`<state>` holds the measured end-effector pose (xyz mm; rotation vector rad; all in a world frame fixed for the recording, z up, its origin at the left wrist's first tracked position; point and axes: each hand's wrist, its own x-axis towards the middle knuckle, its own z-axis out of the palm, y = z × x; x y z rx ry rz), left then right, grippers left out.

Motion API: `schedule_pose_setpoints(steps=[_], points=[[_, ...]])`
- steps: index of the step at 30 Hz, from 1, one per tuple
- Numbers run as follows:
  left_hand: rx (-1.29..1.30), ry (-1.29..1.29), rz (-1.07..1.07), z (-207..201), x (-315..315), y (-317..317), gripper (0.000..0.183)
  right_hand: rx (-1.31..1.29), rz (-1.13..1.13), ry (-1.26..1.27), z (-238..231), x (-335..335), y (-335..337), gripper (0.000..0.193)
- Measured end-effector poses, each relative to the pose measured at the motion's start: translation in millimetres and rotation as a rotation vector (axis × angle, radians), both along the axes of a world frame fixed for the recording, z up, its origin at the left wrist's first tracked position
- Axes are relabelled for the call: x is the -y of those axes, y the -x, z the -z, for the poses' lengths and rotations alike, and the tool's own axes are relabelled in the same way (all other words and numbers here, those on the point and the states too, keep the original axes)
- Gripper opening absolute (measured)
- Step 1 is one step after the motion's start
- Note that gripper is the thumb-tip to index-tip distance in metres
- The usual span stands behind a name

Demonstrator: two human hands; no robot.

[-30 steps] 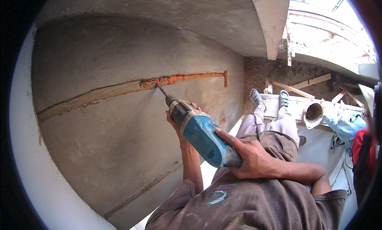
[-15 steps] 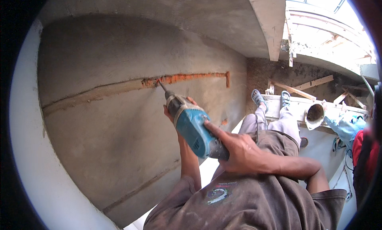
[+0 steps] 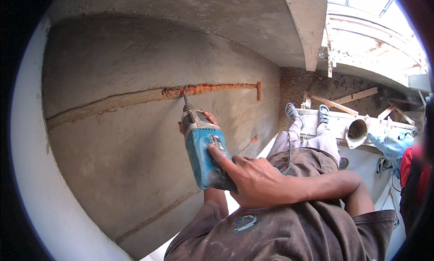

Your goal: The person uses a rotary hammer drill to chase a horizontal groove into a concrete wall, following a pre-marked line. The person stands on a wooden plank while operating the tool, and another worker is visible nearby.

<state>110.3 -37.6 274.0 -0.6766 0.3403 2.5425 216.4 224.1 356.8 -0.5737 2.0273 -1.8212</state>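
Note:
A blue-and-black rotary hammer drill (image 3: 205, 152) points away from me, its chisel or bit (image 3: 185, 97) meeting the orange-red groove (image 3: 212, 88) cut in the grey plastered wall (image 3: 135, 157). My right hand (image 3: 251, 177) is closed round the rear handle, the forefinger stretched along the casing. Up front, my left hand (image 3: 209, 117) wraps the drill's nose from beneath; only its fingertips show on either side, and the drill hides the rest. A cord (image 3: 290, 152) hangs over my trousers.
My sandalled feet (image 3: 293, 112) rest on a pale plank platform (image 3: 337, 117). To the right are a dirty bucket (image 3: 357, 131) and another person in blue and red clothing (image 3: 392, 143). Loose timber (image 3: 355, 96) lies beyond. A concrete beam (image 3: 307, 26) juts overhead.
The drill's rear end has swung left and lower, so the tool stands straighter to the groove. Its tip has shifted slightly right. Both hands have moved with it, keeping their hold.

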Motion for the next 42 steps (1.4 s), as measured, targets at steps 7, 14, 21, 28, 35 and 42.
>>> schedule_pose_setpoints(steps=[7, 14, 21, 28, 35, 42], points=[[-0.006, -0.175, -0.071, 26, 17, 21, 0.078, 0.017, -0.124, -0.116, -14, 8, 34, 0.095], [-0.163, -0.104, 0.19, 17, 17, 7, 0.086, 0.005, -0.097, 0.038, 12, -9, 2, 0.102], [-0.057, 0.092, 0.07, 1, -8, -17, 0.076, 0.046, -0.095, 0.043, 11, -24, -24, 0.101], [-0.023, 0.158, -0.006, -13, -8, -22, 0.075, 0.064, -0.155, 0.002, 3, -27, -24, 0.101], [-0.049, 0.223, 0.008, -29, -16, -20, 0.078, -0.012, -0.095, 0.05, 7, -24, -28, 0.092], [-0.195, 0.288, 0.053, -15, -10, -12, 0.076, 0.019, -0.099, 0.082, 10, -27, -19, 0.099]])
